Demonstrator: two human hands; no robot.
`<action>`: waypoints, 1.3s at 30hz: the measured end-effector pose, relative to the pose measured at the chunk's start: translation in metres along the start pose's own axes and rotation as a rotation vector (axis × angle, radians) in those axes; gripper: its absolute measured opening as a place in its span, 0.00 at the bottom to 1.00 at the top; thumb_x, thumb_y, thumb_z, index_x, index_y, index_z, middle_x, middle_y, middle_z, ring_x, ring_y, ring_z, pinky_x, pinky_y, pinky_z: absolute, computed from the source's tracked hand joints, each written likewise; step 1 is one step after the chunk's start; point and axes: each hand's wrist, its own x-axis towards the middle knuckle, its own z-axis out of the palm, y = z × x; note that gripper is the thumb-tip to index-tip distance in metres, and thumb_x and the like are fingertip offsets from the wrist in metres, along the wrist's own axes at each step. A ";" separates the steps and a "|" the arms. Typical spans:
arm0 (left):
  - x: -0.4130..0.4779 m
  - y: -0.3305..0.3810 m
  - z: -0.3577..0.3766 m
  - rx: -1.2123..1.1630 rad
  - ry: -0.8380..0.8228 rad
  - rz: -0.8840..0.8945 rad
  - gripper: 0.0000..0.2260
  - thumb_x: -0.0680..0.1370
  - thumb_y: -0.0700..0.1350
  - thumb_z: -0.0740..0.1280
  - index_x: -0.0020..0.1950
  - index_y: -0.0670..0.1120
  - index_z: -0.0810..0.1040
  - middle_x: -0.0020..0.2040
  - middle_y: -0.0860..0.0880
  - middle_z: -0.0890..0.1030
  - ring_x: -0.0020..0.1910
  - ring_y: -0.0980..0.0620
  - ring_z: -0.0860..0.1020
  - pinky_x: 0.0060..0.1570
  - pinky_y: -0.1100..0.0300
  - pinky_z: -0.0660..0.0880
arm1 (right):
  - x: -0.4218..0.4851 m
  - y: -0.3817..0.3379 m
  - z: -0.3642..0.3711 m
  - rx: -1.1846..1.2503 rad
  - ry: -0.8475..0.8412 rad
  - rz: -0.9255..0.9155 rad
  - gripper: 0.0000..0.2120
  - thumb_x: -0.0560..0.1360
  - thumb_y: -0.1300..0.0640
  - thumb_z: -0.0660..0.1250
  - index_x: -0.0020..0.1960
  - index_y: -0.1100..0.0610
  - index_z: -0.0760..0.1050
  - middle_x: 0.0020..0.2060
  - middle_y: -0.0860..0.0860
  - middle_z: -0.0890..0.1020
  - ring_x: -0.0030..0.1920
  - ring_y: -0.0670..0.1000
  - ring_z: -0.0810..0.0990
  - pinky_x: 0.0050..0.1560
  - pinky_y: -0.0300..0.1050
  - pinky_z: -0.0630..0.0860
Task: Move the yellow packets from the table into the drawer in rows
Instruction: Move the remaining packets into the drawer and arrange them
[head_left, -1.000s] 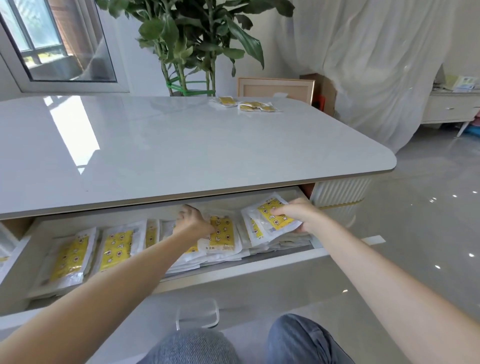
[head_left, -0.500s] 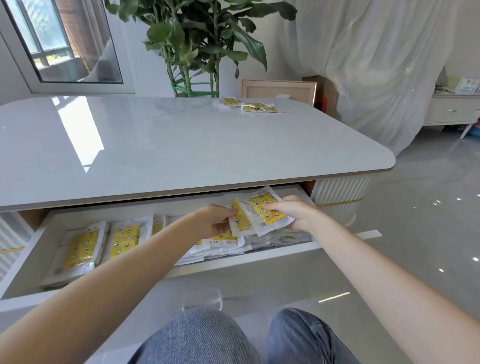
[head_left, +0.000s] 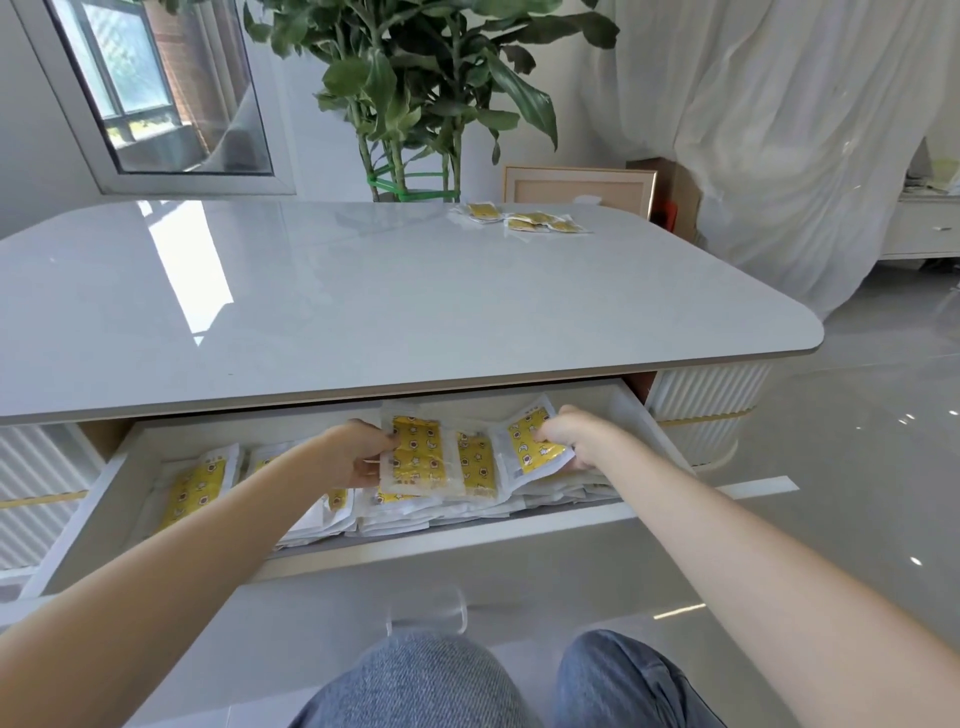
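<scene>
Row-filling: L hand (head_left: 358, 452) is pinching middle packet (head_left: 418, 457), R hand (head_left: 566, 434) pinching 3-o'clock packet (head_left: 530, 441) in drawer (head_left: 119, 493); next prob. laying both flat.

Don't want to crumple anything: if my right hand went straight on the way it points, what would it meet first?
Probably the middle packet, lying just beyond the tilted packet your right hand pinches; depth is unclear.

We see two forearms (head_left: 197, 561), bare as far as the picture shows, and the left hand (head_left: 358, 453) and right hand (head_left: 569, 436) are bare too. Our knees wear faded blue-grey denim jeans (head_left: 415, 680) with a speckled weave.
</scene>
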 end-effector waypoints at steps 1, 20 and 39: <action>-0.002 -0.001 -0.001 0.007 -0.002 -0.004 0.04 0.80 0.39 0.62 0.47 0.39 0.72 0.39 0.44 0.76 0.36 0.49 0.75 0.42 0.55 0.76 | -0.002 0.001 0.000 -0.089 0.016 -0.017 0.20 0.79 0.61 0.63 0.69 0.63 0.65 0.64 0.59 0.74 0.59 0.59 0.77 0.55 0.47 0.77; -0.005 -0.013 -0.015 0.834 0.265 0.247 0.30 0.76 0.42 0.66 0.73 0.38 0.55 0.60 0.39 0.71 0.52 0.42 0.78 0.49 0.53 0.78 | -0.007 0.008 0.003 -0.730 0.234 -0.358 0.10 0.73 0.60 0.66 0.53 0.58 0.78 0.53 0.53 0.81 0.51 0.53 0.80 0.33 0.40 0.69; 0.009 -0.022 -0.001 1.633 -0.092 0.541 0.51 0.65 0.52 0.78 0.77 0.60 0.46 0.76 0.47 0.54 0.74 0.42 0.58 0.68 0.43 0.66 | -0.019 0.009 0.012 -1.089 -0.089 -0.617 0.40 0.68 0.70 0.72 0.73 0.44 0.64 0.72 0.52 0.66 0.71 0.56 0.65 0.63 0.49 0.70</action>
